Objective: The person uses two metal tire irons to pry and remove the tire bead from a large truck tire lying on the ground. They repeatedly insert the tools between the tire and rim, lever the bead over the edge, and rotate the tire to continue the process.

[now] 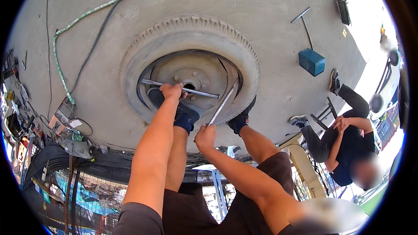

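A large dusty tire point(146, 39) lies flat on the ground with its steel rim point(167, 68) inside. My left hand point(171, 91) is closed around a tire lever point(202, 92) that lies crosswise over the hub, its flattened end pointing left. Gripped in my right hand point(205, 137) is a second tire lever point(223, 106), slanting up and away to where its far tip meets the right side of the rim's edge. My left shoe point(190, 108) rests on the rim, partly behind my left hand. Against the tire's near right edge stands my right shoe point(244, 115).
Back right are a blue-green box point(311, 62) and a T-handled bar point(305, 26). A seated person point(344, 148) is at the right with hands clasped. A hose with green wrapping point(55, 56), dark cables and a grey device point(64, 112) lie at the left.
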{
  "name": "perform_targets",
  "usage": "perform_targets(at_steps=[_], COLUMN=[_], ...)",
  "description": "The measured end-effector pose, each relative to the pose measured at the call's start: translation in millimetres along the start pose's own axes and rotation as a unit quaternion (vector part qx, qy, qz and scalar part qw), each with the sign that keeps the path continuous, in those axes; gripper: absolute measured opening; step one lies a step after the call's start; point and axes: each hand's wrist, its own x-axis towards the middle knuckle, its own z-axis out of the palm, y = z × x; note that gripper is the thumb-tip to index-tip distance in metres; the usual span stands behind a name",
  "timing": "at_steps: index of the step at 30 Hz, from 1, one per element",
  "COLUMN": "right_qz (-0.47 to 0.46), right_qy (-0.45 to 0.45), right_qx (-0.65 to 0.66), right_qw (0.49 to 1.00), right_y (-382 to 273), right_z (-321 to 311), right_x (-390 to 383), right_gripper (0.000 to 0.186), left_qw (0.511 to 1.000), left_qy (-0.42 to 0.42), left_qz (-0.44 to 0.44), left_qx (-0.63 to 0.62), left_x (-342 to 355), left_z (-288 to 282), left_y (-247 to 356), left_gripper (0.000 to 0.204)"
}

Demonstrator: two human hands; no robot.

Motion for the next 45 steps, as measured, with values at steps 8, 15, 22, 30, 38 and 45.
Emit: perform_targets(at_steps=[8, 15, 22, 30, 38, 45], right_qz=[0.006, -0.026, -0.158, -0.178, 0.124, 0.118], right_qy=[-0.053, -0.089, -0.071, -0.309, -0.370, -0.321], right_qx=[-0.193, -0.303, -0.367, -0.300, 0.053, 0.045], right_qw=[0.980, 0.948, 0.914, 0.885, 0.919, 0.939], right_y=[62.8, 93.3, 98.1, 39.3, 11.8, -23.0], right_z=[-51.3, -141.9, -214.2, -360.3, -403.7, -386.9], right_x=[69.3, 145.2, 200.2, 162.9, 111.5, 66.0], right_gripper=[0.030, 0.029, 0.019, 0.021, 0.038, 0.043], left_qw=[1.000, 1.000, 1.000, 1.000, 1.000, 1.000], left_qy=[-0.004, -0.012, -0.019, -0.013, -0.006, 0.006], left_qz=[0.007, 0.007, 0.005, 0.008, 0.003, -0.014], left_qx=[0.014, 0.013, 0.019, 0.022, 0.015, 0.025], left_x=[-28.9, -31.5, -30.4, -33.6, -38.6, -49.8], left_z=[13.5, 30.5, 45.0, 42.8, 51.9, 58.2], left_y=[7.5, 8.3, -0.4, 4.1, 4.4, 3.7], left_gripper=[0.017, 0.015, 0.014, 0.013, 0.014, 0.014])
